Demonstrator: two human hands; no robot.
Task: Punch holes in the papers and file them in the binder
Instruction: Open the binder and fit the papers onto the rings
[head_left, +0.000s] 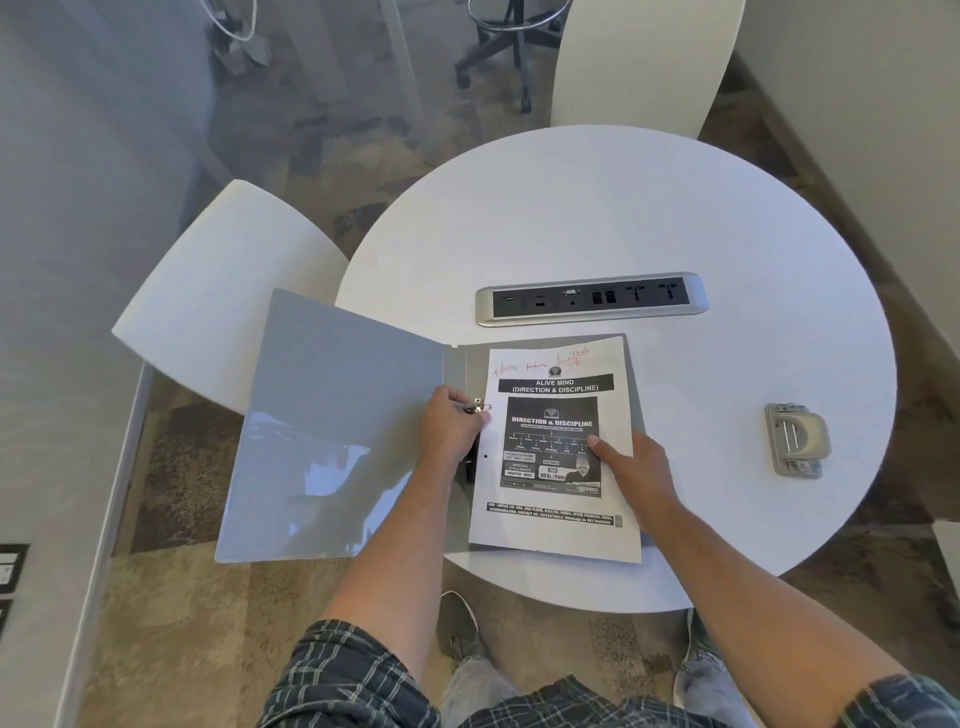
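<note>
Curling its fingers on the binder (332, 415) ring (480, 407), the left hand (449, 423) works while the right hand (631, 467) presses flat on the paper (558, 530).

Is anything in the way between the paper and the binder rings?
Nothing visible blocks it. The paper already lies in the open binder, its punched edge at the rings. The left hand is at the upper ring, and the right hand rests on the page.

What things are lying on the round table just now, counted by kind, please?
Binder: 1
Printed paper: 1
Hole punch: 1
Socket strip: 1
Total: 4
</note>
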